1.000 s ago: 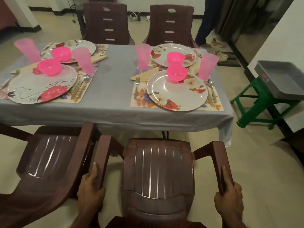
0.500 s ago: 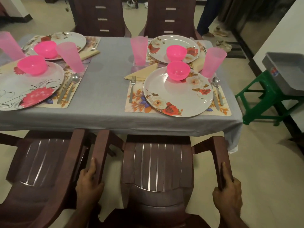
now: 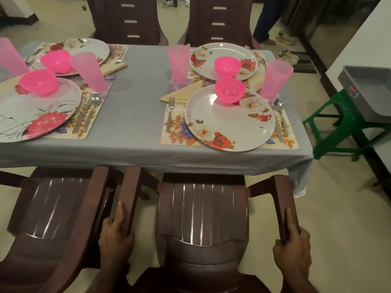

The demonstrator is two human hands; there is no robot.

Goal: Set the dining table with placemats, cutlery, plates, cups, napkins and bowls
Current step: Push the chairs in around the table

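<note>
A brown plastic armchair (image 3: 204, 210) stands at the near edge of the table, its seat front under the grey tablecloth (image 3: 135, 115). My left hand (image 3: 115, 237) grips its left armrest and my right hand (image 3: 293, 242) grips its right armrest. In front of it lies a floral placemat (image 3: 173, 134) with a flowered plate (image 3: 229, 121), a pink bowl (image 3: 230, 90), a fork (image 3: 170, 113), a spoon (image 3: 280, 115), a pink cup (image 3: 275, 79) and a folded napkin (image 3: 186, 92). Other places on the table are set alike.
A second brown armchair (image 3: 50, 210) stands close on the left, nearly touching the one I hold. Two more chairs (image 3: 127, 20) face me across the table. A green stool (image 3: 342, 123) carrying a grey tray (image 3: 368, 92) is on the right. A person's legs (image 3: 263, 22) show far back.
The armchair has slid forward under the table edge with both hands on its armrests, and I have come closer to the table.
</note>
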